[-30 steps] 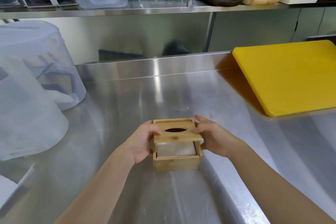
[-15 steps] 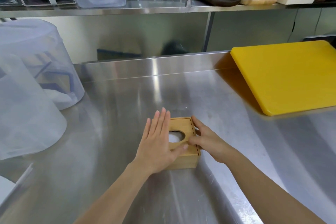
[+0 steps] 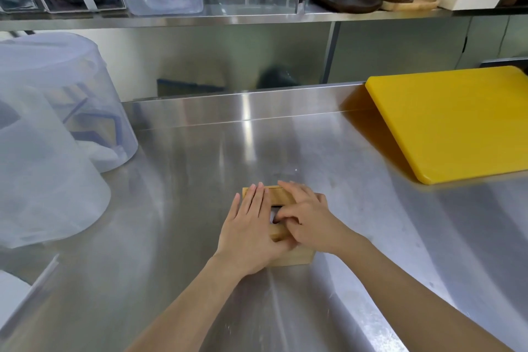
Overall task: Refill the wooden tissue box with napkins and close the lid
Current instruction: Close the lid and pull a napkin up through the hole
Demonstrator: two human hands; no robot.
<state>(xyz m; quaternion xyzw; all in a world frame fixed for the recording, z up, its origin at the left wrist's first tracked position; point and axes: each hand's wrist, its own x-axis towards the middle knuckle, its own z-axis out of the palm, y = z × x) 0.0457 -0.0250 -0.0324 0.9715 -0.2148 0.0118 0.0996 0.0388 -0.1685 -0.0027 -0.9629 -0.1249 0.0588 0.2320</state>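
Wooden tissue box (image 3: 291, 258) sits lower centre of frame on the steel counter (image 3: 185, 180), lid (image 3: 281, 194) down. Left hand (image 3: 251, 226) lies flat on the lid's left half, fingers straight and together, gripping nothing. Right hand (image 3: 308, 220) rests on the right half, fingers curled, fingertips at the lid opening, where white napkin (image 3: 275, 213) shows (pinch unclear). Yellow cutting board (image 3: 451, 123) sits right of frame.

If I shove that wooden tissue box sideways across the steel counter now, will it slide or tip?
Probably slide: the wooden tissue box sits low and square on the smooth, shiny steel counter, so tipping looks unlikely. It looks rigid and should move as one piece. With the left hand flat on top, it may resist.
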